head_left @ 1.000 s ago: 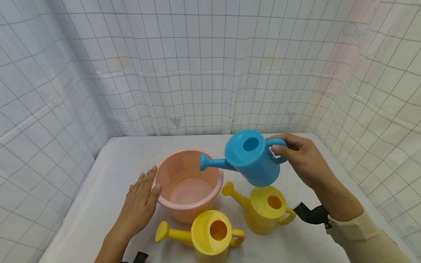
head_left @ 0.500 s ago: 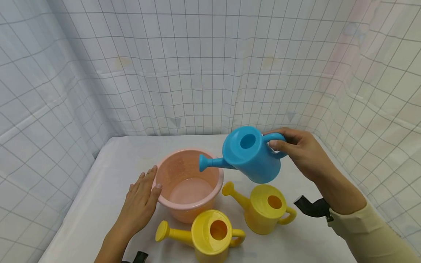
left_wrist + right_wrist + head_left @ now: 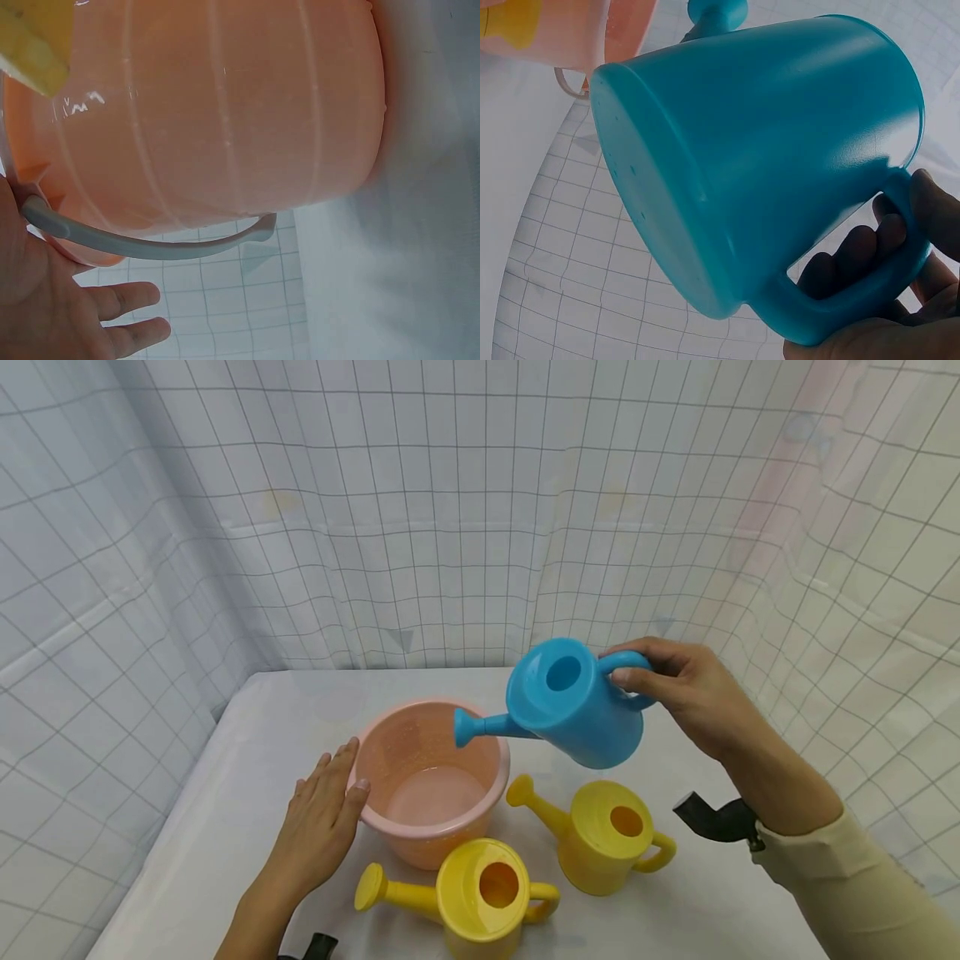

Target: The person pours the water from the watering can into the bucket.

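Note:
My right hand (image 3: 686, 697) grips the handle of a blue watering can (image 3: 573, 714), its fingers curled through the loop in the right wrist view. The can (image 3: 772, 142) is raised and tilted, its spout head (image 3: 467, 727) over the right part of a pink bucket (image 3: 427, 831). A shallow layer of clear liquid lies at the bucket's bottom. My left hand (image 3: 318, 818) rests with straight fingers against the bucket's left rim. In the left wrist view, a grey bail handle (image 3: 165, 247) hangs down the bucket's side (image 3: 225, 112), near the palm.
One yellow watering can (image 3: 483, 893) stands in front of the bucket, its spout pointing left. Another yellow watering can (image 3: 603, 839) stands to the right, below the raised blue one. A white cloth covers the table (image 3: 225, 827), and white gridded curtains (image 3: 465, 527) hang on three sides.
My right hand has lifted the blue watering can's handle end and body higher, tipping it further toward its spout. The left hand, bucket and yellow cans have stayed in place.

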`<state>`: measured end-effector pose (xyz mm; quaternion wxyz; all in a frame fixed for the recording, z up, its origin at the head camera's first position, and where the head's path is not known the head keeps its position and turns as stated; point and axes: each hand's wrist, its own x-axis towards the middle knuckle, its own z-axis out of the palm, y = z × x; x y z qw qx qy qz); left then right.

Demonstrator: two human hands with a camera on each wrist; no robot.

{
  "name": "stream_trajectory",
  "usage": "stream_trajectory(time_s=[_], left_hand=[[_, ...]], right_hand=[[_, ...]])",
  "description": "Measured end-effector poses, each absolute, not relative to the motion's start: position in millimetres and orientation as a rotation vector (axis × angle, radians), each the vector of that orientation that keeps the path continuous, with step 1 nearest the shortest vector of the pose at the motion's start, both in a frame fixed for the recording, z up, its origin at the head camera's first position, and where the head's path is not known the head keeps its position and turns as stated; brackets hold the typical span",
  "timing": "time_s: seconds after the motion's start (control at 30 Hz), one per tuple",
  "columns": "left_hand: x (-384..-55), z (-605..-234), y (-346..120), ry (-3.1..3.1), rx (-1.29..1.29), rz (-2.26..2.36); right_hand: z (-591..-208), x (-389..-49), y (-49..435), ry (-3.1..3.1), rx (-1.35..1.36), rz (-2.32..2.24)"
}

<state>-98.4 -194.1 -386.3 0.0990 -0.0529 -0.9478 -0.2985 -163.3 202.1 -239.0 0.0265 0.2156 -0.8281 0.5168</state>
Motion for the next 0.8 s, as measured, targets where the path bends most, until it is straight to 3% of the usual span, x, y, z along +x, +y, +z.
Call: stream_trajectory(time_s=[0.8], left_hand=[[-98.7, -388.5, -195.3, -2.787, -0.171, -0.837]], right_hand=[[-231.7, -170.1, 201.7, -2.579, 0.697, 1.581]])
